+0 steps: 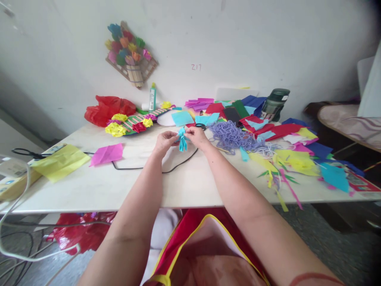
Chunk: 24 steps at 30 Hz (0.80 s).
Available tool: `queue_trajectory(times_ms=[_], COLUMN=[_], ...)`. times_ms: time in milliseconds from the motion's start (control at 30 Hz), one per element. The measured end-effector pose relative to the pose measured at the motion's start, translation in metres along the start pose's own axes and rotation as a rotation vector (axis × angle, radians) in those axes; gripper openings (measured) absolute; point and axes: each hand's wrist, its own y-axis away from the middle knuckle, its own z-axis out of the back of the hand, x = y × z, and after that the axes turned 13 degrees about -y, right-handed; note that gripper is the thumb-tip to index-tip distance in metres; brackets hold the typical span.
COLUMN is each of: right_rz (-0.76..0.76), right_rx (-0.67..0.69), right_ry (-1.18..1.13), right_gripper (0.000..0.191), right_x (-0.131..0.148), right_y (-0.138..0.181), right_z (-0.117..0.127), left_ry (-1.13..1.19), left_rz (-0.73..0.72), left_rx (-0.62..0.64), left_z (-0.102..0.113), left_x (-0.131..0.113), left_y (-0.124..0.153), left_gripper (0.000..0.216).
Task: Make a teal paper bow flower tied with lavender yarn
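Between my two hands is a bunched, pleated piece of light-blue crepe paper (182, 143), held above the middle of the table. My left hand (166, 141) pinches it from the left side. From the right, my right hand (196, 136) pinches it near its top with thumb and fingers. Just behind my right hand lie black-handled scissors (200, 126). A tangled heap of purple yarn (232, 137) sits to the right of that hand. Flat light-blue paper squares (182, 118) lie behind my hands.
A decorated board with paper flowers (138, 124), a glue bottle (152, 97) and a red plastic bag (110, 109) stand at the back left. Pink paper (107, 154), yellow paper (61, 162) and a black cable (127, 169) lie left. Right are paper scraps (297, 161) and a dark bottle (275, 105).
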Motion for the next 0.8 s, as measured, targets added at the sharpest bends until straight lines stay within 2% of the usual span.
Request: queue_trajectory(times_ms=[233,633,800], right_rz=[-0.028,-0.040,-0.027], right_rx=[-0.018,0.003,0.002], right_ry=[0.050,0.002,-0.007], right_gripper=[0.008,0.004,0.003], right_x=[0.0046,0.0077,0.0071], right_y=[0.0008,0.0034,0.0032], right_z=[0.0001,-0.0006,-0.0007], left_ry=[-0.044,0.198,0.294], left_rz=[-0.030,0.036,0.086], left_rx=[-0.018,0.120,0.134], left_z=[-0.0009,0.0045,0.0053], left_x=[0.0038,0.0090,0.0096], left_y=[-0.0024,-0.0064,-0.0090], left_gripper=[0.039,0.029,0.029])
